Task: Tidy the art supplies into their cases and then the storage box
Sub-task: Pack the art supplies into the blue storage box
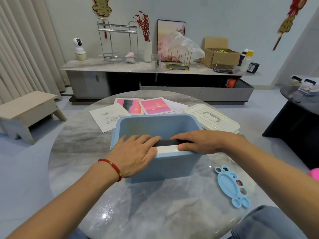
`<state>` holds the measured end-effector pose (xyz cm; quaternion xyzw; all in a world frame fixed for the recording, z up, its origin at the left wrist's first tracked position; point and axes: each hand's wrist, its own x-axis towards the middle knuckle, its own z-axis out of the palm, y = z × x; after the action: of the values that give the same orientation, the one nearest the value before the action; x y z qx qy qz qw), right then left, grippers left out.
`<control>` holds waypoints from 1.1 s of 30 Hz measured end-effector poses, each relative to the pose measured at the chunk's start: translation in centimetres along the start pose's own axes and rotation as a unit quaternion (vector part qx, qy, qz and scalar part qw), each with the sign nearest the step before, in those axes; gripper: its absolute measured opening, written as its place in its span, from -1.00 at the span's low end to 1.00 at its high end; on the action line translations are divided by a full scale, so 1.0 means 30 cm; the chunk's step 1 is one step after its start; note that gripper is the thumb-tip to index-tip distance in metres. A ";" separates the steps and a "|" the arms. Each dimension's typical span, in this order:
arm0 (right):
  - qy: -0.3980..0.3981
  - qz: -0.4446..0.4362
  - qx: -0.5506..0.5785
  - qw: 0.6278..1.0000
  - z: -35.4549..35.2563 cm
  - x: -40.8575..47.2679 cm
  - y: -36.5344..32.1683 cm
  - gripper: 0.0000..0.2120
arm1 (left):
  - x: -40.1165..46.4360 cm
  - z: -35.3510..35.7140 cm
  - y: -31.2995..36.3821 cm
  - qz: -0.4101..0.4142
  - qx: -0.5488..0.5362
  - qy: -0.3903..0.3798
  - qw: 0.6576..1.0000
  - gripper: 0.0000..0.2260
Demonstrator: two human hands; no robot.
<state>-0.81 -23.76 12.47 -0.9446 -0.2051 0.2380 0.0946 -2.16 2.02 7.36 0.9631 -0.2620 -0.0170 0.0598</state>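
A blue storage box (160, 168) stands open on the round marble table (141, 209). Across its near rim lies a flat case (167, 146) with a black top and white side. My left hand (136, 155) holds its left end, thumb on the white side and fingers over the top. My right hand (203, 141) holds the right end the same way. The box's white lid (213, 118) lies behind it to the right. A blue paint palette (232, 186) with paint stains rests on the table at the right.
Several paintings and sketches (133, 108) lie at the table's far side. A wooden stool (27, 114) stands on the floor to the left, a dark side table (296, 125) to the right. A long sideboard (155, 78) with clutter runs along the wall.
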 end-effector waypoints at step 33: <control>0.102 0.154 -0.015 0.983 -0.210 1.024 0.583 -0.43 | 0.722 0.324 -0.841 -0.408 -0.095 0.012 0.908 -0.34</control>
<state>32.92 -26.69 0.48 -0.9855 -0.0505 0.1494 0.0633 28.59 11.60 -5.44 0.9758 0.1571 -0.0536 0.1424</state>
